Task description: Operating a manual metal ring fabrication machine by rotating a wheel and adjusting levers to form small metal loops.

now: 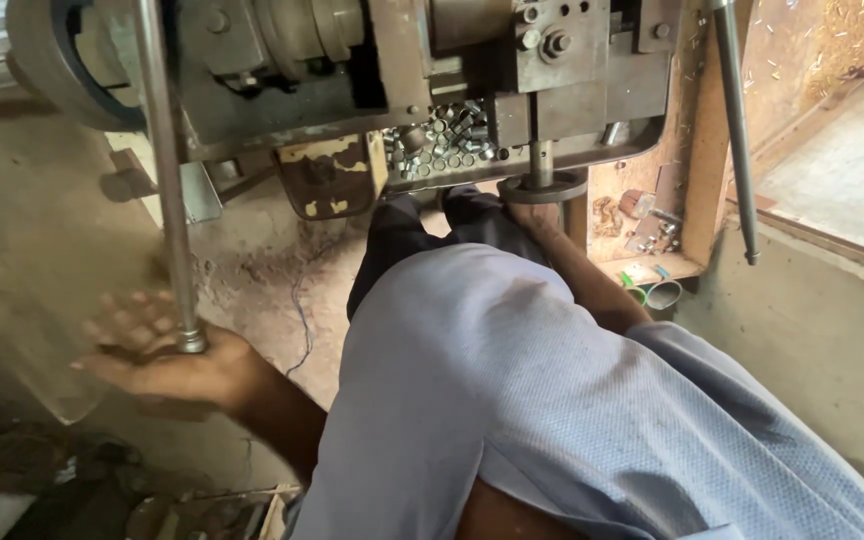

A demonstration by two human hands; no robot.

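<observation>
Nearest the camera, a pale blue shirt (592,420) is filling the lower frame. The left hand (167,360) is reaching out low on the left, blurred, palm open and fingers spread apart, cupping under the knobbed lower end of a long steel lever rod (167,180); it is touching the tip, not clamped around it.

The right forearm is stretching forward past dark trousers (422,235) toward a round metal collar (542,188) under the machine. The right hand (542,215) is mostly hidden there, so I cannot tell whether its fingers are closed or apart.

Farther off, the grey press machine (372,70) is standing with 1 tray of small silver cylindrical parts (442,140) sitting just left of the collar. A 2nd rod (737,130) is hanging at the right, untouched.

Judging from this, working the lever well is calling for wrapping the fingers fully around the knob before pulling, and keeping the right fingers outside the collar.
</observation>
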